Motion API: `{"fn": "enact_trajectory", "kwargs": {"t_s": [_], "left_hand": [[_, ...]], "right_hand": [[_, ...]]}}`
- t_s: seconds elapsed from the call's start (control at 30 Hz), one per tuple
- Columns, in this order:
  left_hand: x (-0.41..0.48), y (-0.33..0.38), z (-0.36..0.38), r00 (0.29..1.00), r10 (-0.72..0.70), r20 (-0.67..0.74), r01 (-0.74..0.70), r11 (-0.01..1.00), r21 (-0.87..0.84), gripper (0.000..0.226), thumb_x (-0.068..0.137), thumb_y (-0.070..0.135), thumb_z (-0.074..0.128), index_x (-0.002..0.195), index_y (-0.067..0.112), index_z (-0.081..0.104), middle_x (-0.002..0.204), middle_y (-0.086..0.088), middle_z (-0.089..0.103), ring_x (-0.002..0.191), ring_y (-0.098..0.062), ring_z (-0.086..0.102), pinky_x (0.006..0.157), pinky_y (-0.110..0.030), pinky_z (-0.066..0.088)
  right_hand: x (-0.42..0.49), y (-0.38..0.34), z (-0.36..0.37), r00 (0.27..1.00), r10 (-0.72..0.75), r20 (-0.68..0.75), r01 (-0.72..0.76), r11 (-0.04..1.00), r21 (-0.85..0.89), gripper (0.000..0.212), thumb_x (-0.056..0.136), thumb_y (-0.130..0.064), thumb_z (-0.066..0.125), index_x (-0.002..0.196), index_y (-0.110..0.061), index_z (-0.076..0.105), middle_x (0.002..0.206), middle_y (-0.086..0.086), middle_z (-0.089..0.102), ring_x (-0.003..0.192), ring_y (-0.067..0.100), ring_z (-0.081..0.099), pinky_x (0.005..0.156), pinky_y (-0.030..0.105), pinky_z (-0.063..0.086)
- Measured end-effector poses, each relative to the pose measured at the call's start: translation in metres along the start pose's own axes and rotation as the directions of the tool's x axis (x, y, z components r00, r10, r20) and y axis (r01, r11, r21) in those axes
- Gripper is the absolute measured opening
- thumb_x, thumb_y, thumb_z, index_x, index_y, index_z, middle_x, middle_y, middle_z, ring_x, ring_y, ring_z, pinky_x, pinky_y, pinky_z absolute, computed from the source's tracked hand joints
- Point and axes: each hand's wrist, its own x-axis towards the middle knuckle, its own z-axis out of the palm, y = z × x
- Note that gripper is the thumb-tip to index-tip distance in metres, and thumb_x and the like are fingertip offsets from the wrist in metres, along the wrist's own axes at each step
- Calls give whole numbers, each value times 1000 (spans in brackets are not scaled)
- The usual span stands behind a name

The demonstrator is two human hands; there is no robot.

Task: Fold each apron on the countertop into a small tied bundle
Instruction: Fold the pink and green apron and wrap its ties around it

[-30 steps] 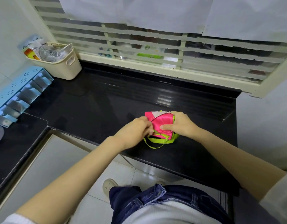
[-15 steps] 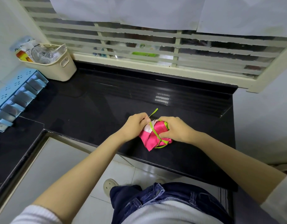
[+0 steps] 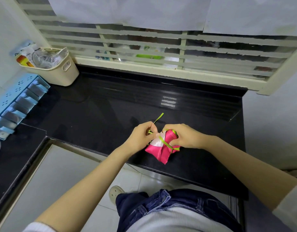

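Apron bundle (image 3: 158, 149) sits near the bench (image 3: 102, 111) front edge, fingers of the right hand (image 3: 184, 136) clamped round it, left hand (image 3: 141, 137) seemingly pinching the green tie (image 3: 158, 118); slack there could let slippery folds spring open.

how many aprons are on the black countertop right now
1. The folded pink satin apron with lime-green ties is at the front edge of the glossy black countertop, gripped by the right hand while the left hand pinches a tie. No other is visible.
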Motion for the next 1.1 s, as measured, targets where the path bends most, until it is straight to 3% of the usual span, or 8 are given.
{"fn": "enact_trajectory", "kwargs": {"t_s": [0.3,0.43,0.57,0.73,0.83,0.93,1.03,1.1], "left_hand": [[0,2,2,982,191,-3,-182,939,293,12,92,8,56,86,12,66,86,14,46,84,-1,44,77,-4,33],[-2,0,6,979,179,96,-202,911,361,21,97,7,44,93,6,65,90,6,50,86,-11,43,77,-14,35],[-5,0,2,992,20,125,-29,997,72,23,96,4,44,88,14,64,81,8,60,80,-8,54,69,-14,40],[-2,-3,-8,990,-50,136,76,978,-195,23,96,3,49,84,20,61,74,-5,57,69,-10,50,63,-19,39],[-4,-1,-10,970,-132,204,207,888,-411,20,95,1,49,83,9,62,70,-1,60,62,-8,53,58,-17,42],[-6,-7,-6,952,-214,219,303,771,-560,23,96,0,44,96,5,67,79,-4,64,70,-11,56,66,-23,46],[-8,-10,3,958,-244,150,276,645,-713,26,96,0,45,103,5,69,96,-13,67,84,-19,62,85,-34,54],[-11,-11,11,964,-246,103,231,576,-785,29,93,-4,45,94,7,72,87,-11,68,75,-15,63,78,-29,56]], "right_hand": [[7,8,0,1000,14,22,-16,996,91,36,75,-8,73,104,-22,57,97,0,65,87,17,65,75,36,57],[8,8,-4,999,9,48,-14,994,110,40,75,-9,73,105,-27,53,100,-7,62,90,11,63,76,30,57],[8,7,-7,999,16,45,-22,991,134,43,74,-5,73,105,-24,51,99,-7,59,88,10,61,72,25,55],[8,3,-9,1000,-5,15,1,971,238,46,73,-2,74,109,-21,52,99,-6,60,81,3,60,66,16,51],[6,0,-11,999,-37,-27,44,939,342,51,75,1,72,115,-25,52,104,-6,60,79,-4,60,67,14,49],[4,-3,-12,996,-64,-61,85,870,486,53,76,5,69,116,-29,57,111,-1,63,87,3,64,73,19,52],[5,-3,-9,995,-37,-95,89,763,640,46,78,10,66,110,-23,60,100,-1,67,87,8,66,72,22,52],[8,-3,-7,992,10,-127,85,691,718,44,79,11,65,110,-20,59,95,0,67,87,11,66,73,24,54]]}}
